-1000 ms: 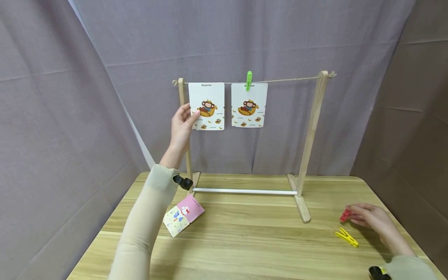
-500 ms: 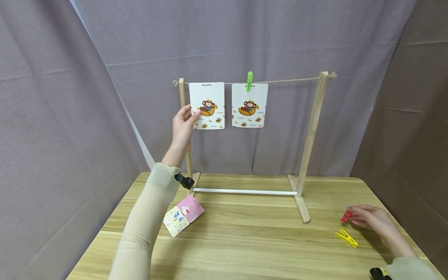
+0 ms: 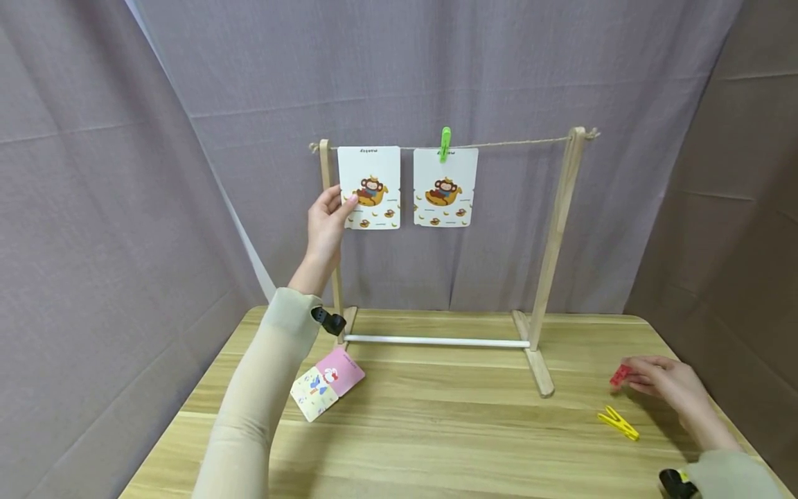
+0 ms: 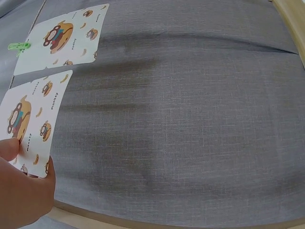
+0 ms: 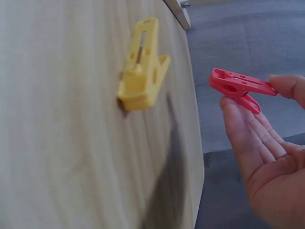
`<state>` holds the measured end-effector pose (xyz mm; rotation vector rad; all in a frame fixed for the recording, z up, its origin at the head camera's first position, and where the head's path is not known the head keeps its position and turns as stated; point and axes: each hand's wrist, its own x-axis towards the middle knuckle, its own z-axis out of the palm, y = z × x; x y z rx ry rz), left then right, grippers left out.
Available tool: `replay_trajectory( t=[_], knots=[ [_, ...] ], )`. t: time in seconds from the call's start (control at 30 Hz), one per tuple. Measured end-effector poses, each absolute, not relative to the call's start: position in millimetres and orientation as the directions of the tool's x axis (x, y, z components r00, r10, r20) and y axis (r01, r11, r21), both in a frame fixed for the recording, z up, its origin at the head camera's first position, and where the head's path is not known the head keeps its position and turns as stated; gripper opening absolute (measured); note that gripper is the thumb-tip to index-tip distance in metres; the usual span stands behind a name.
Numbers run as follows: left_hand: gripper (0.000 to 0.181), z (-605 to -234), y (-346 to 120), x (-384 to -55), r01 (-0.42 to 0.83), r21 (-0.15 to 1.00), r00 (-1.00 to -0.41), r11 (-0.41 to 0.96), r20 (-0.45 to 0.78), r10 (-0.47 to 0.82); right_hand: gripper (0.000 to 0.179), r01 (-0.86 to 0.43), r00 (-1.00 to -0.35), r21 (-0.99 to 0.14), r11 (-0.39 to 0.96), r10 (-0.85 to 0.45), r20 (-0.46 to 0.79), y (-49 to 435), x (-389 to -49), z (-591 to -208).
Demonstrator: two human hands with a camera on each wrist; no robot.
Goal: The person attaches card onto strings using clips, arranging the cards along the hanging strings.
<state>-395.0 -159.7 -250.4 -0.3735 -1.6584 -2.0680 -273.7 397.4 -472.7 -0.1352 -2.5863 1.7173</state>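
Note:
My left hand (image 3: 325, 218) pinches the lower left side of a white monkey card (image 3: 369, 166), thumb in front. The card's top edge is level with the string (image 3: 517, 143), near the left post. Beside it hangs a matching monkey card (image 3: 444, 208), held to the string by a green clothespin (image 3: 445, 144). Over the table's right side, my right hand (image 3: 673, 388) holds a red clothespin (image 5: 240, 86) between thumb and fingers, raised off the surface. Just in front of that hand a yellow clothespin (image 3: 618, 423) lies on the table.
A wooden frame (image 3: 557, 242) carries the string, with a white bar (image 3: 436, 341) low between its feet. Pink and yellow cards (image 3: 339, 371) lie on the table (image 3: 436, 443) by the left foot. Grey curtain (image 3: 249, 83) hangs behind.
My right hand has lifted slightly with the red clothespin. My left hand and its card have barely moved.

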Motion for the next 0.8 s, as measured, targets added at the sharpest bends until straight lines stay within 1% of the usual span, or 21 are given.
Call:
replay_trajectory(
  t=[0.3,0.43,0.63,0.8],
  knots=[
    [0.032,-251,-161,-396,0.513,0.842,-0.855,-0.171,0.481,-0.197,0.059,-0.017,-0.995,-0.909,0.417,0.084,0.057,393,-290,-445],
    [0.032,-252,-161,-396,0.513,0.841,-0.855,-0.173,0.480,-0.199,0.058,-0.054,-0.993,-0.901,0.430,0.071,0.093,387,-297,-429],
    [0.032,-252,-160,-395,0.515,0.839,-0.853,-0.177,0.481,-0.200,0.057,-0.059,-0.988,-0.875,0.481,0.097,0.120,381,-303,-404],
    [0.032,-251,-158,-394,0.515,0.838,-0.854,-0.181,0.482,-0.197,0.061,-0.070,-0.983,-0.858,0.508,0.109,0.145,378,-309,-380]
  ],
)
